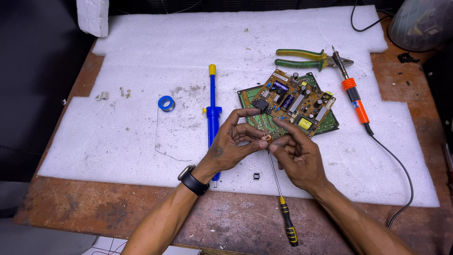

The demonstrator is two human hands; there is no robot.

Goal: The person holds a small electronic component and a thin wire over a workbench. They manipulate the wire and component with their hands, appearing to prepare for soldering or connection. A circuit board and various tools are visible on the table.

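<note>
Copper coil (267, 138), one tiny part, is what I've got pinched between both hands right now, held up over the white foam sheet (141, 141) just in front of the boards. Left hand (231, 144) has thumb and fingers pressed together on it from the left side, index finger arched above, and there's one black watch (193, 180) on that wrist. Right hand (295, 153) nips the same part from the right with fingertips closed on it.

Count of what's lying around on the surface:
- two circuit boards (290, 101), stacked, the brown one with components up on top of a green one
- one blue desoldering pump (213, 106) with a yellow cap, running straight down past my left hand
- one soldering iron (353, 94), orange grip, black cord trailing off to the right
- one pair of pliers (306, 57) with green and yellow handles, tip touching the iron near the top
- one screwdriver (283, 208), black and yellow handle, shaft passing under my right hand
- one blue spool of solder wire (166, 103), a loose strand curling off it
- one small black component (256, 176) on the foam near my left wrist
- a few small bits (101, 96) at the far left, too small to tell what

Foam sits on one worn brown wooden surface (226, 222).
</note>
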